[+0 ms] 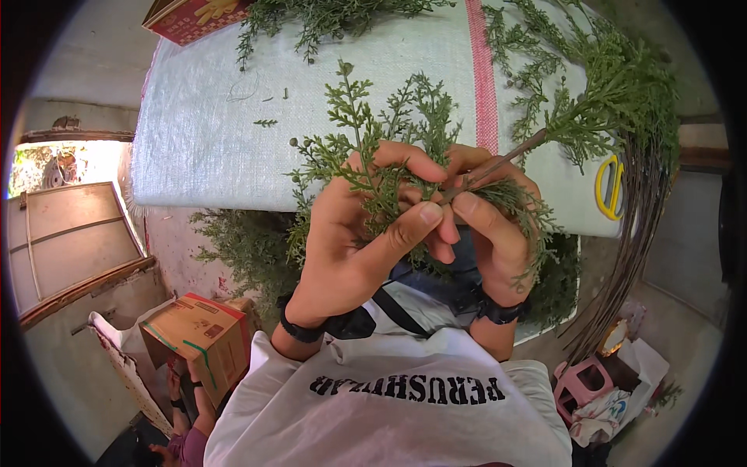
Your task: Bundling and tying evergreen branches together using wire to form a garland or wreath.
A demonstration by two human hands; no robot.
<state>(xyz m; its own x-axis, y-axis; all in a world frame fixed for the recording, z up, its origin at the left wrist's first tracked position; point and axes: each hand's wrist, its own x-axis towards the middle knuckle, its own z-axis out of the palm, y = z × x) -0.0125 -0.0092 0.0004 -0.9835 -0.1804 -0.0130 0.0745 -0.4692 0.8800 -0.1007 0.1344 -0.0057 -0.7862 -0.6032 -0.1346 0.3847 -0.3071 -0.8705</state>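
Both my hands are closed and meet in the middle, above the table's near edge. Several green conifer sprigs (354, 109), some bearing small round cones, stand up out of my left hand (350, 241). Its thumb and index finger pinch near where the stems come together. My right hand (494, 222) grips the lower end of a brown woody stem (510, 156), which slants up to the right into leafy conifer foliage. Another drooping sprig (517, 204) lies over the right hand's fingers. The exact point where the stems meet is partly hidden by my fingertips.
White woven sheeting (218, 132) with a red stripe covers the table. More conifer branches lie at its far side, and a bundle of bare stems (634, 226) hangs off the right. Yellow-handled scissors (611, 187) rest at the right edge. Another person's forearms (204, 405) are by a cardboard box (204, 323), lower left.
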